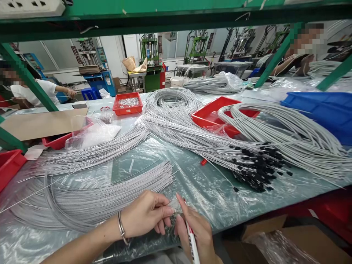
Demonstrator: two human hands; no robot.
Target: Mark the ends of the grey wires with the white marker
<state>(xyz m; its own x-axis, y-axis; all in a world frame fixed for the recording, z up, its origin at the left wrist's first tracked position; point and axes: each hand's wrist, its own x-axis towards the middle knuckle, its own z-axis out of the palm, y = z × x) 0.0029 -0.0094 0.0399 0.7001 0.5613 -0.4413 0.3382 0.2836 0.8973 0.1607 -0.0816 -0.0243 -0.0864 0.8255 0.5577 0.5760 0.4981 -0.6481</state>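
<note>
At the front edge of the table, my left hand (pixel 147 212) is closed, thumb and index finger pinching a small transparent plastic piece (pixel 174 204). Its exact kind is hard to make out. My right hand (pixel 198 229) is closed around a white and red marker pen (pixel 191 240) that slants down toward me. The right index fingertip comes close to the transparent piece; whether it touches is unclear. Just beyond the left hand lies a fanned bundle of thin grey cables (pixel 137 185), their cut ends pointing right.
More cables (pixel 181 128) with black end caps (pixel 264 165) stretch across the middle. A thick cable coil (pixel 302 135) lies right, by a blue bin (pixel 319 110). Red trays (pixel 128 104) hold small parts. A green frame (pixel 176 22) spans overhead. Two people work across the table.
</note>
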